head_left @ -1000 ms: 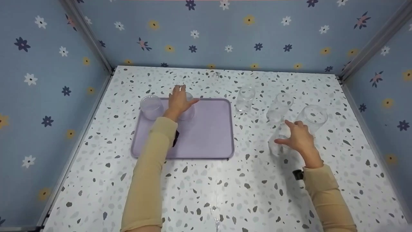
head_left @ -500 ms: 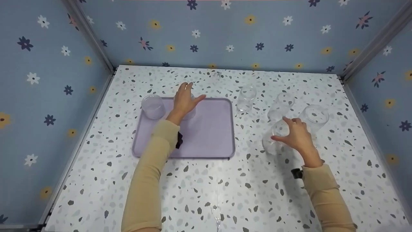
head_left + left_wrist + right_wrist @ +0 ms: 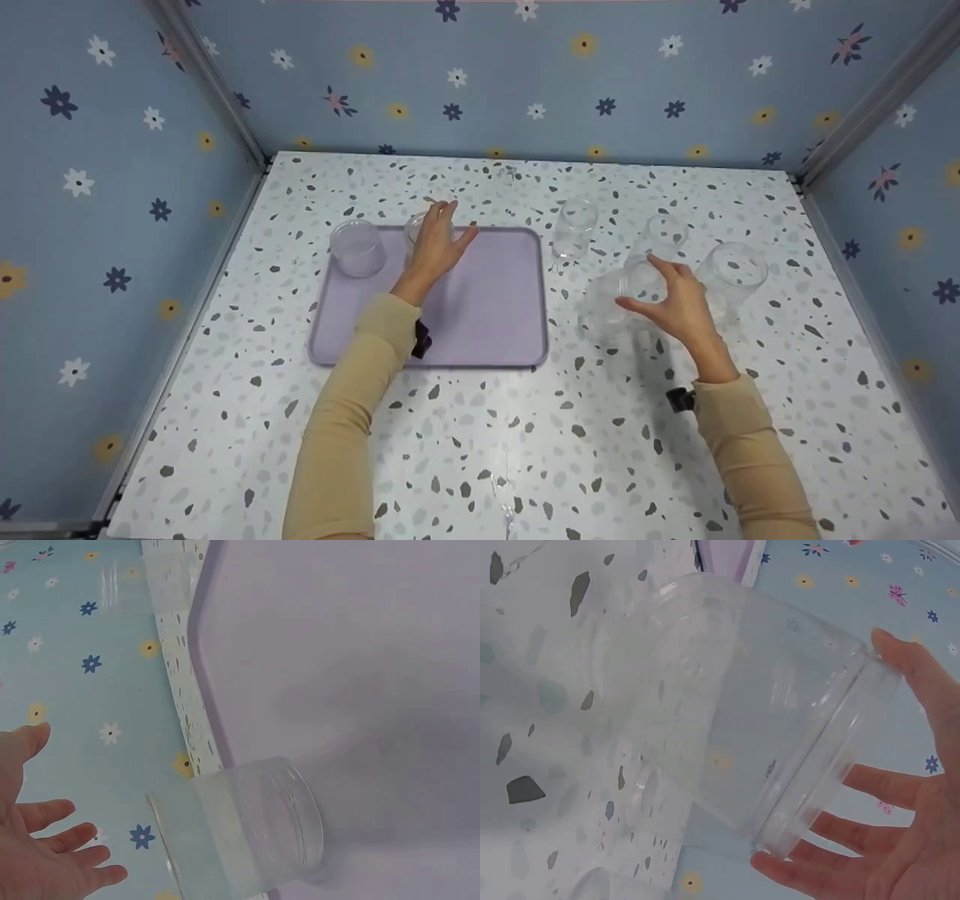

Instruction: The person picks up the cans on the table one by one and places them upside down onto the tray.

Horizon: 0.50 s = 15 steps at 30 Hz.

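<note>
My left hand (image 3: 437, 247) is over the lilac tray (image 3: 491, 300), fingers spread and holding nothing. In the left wrist view a clear, open-topped jar (image 3: 247, 829) stands on the tray near its far edge, apart from the fingertips. Another clear jar (image 3: 358, 251) is on the tray's far left corner. My right hand (image 3: 679, 304) grips a larger clear jar (image 3: 780, 705) round its rim, thumb on one side and fingers on the other. That jar is to the right of the tray, its base pointing left and down toward the table.
Right of the tray stand a narrow clear jar (image 3: 575, 232), a second narrow one (image 3: 664, 236) behind my right hand, and a wide one (image 3: 735, 270) beyond it. A small clear object (image 3: 506, 176) lies near the back edge. Flowered panels (image 3: 525, 90) wall the speckled table (image 3: 465, 435).
My right hand has moved left and slightly away with the large jar, which now tilts more. The left hand has shifted a little right, off the jar on the tray.
</note>
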Each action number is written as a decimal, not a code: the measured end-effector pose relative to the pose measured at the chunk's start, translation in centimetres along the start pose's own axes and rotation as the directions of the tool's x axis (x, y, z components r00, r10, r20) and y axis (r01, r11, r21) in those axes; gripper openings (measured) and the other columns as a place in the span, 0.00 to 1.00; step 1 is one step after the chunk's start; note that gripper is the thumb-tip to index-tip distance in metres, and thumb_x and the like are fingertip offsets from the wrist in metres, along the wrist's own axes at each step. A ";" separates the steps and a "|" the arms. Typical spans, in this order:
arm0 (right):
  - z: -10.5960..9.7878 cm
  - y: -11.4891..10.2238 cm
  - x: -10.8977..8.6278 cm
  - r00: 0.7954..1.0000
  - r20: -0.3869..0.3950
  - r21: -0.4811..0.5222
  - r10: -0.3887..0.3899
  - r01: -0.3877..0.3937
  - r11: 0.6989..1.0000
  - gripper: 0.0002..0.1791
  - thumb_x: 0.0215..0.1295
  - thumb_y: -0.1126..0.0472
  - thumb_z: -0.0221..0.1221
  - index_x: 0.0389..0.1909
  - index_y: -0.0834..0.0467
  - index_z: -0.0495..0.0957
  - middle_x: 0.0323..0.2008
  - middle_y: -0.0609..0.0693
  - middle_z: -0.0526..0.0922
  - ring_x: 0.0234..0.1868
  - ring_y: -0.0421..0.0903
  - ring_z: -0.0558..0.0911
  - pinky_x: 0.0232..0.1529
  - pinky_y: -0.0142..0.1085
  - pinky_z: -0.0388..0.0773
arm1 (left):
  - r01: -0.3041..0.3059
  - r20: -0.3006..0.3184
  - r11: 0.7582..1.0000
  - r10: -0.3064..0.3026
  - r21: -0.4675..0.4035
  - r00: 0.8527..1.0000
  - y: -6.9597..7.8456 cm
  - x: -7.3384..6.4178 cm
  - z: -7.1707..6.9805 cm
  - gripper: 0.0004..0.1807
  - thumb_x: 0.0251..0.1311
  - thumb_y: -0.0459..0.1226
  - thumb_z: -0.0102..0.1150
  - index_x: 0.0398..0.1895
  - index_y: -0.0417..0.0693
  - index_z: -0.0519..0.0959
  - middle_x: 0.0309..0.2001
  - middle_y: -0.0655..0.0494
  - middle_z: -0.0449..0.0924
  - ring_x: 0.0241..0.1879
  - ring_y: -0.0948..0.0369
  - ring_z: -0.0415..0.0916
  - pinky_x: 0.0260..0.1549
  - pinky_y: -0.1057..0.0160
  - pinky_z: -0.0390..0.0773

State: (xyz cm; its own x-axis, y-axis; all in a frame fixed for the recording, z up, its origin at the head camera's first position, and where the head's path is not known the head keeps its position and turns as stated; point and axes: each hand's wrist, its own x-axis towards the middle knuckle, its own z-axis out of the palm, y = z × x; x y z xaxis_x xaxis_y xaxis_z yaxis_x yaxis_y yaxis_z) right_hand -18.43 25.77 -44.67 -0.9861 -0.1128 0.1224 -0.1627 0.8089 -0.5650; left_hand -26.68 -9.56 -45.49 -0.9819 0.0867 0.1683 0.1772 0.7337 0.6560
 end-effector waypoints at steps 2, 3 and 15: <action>0.2 -0.2 0.3 1.000 -0.028 0.034 -0.006 0.007 0.999 0.47 0.43 0.42 0.65 0.61 0.63 0.61 0.54 0.68 0.63 0.54 0.64 0.64 0.51 0.56 0.61 | 0.006 0.003 1.000 -0.006 -0.021 1.000 0.1 -0.1 0.3 0.32 0.60 0.46 0.50 0.62 0.37 0.59 0.61 0.42 0.56 0.61 0.52 0.53 0.59 0.59 0.54; 0.4 -0.3 0.4 0.999 -0.041 0.052 -0.009 0.011 0.999 0.47 0.43 0.42 0.65 0.61 0.62 0.61 0.55 0.67 0.63 0.55 0.63 0.64 0.52 0.56 0.60 | 0.009 0.004 1.000 -0.008 -0.029 1.000 0.2 -0.2 0.5 0.31 0.60 0.46 0.50 0.62 0.37 0.59 0.61 0.42 0.56 0.62 0.52 0.53 0.59 0.60 0.54; 2.6 -1.6 1.3 0.979 -0.201 0.200 -0.018 0.060 0.978 0.43 0.42 0.48 0.68 0.60 0.60 0.65 0.54 0.63 0.67 0.50 0.58 0.68 0.50 0.51 0.63 | -0.008 -0.039 0.989 0.002 -0.150 0.999 0.5 -0.9 2.4 0.28 0.64 0.47 0.44 0.61 0.36 0.62 0.59 0.43 0.59 0.60 0.53 0.56 0.58 0.61 0.55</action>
State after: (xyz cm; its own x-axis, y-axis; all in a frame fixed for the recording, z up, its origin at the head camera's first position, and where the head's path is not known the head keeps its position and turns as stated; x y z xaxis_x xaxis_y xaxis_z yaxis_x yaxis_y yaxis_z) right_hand -19.51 22.83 -45.78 -0.9556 -0.0092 0.2945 -0.2249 0.6687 -0.7088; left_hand -25.82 -7.67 -47.09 -0.9782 0.0624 0.1981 0.1931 0.6239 0.7572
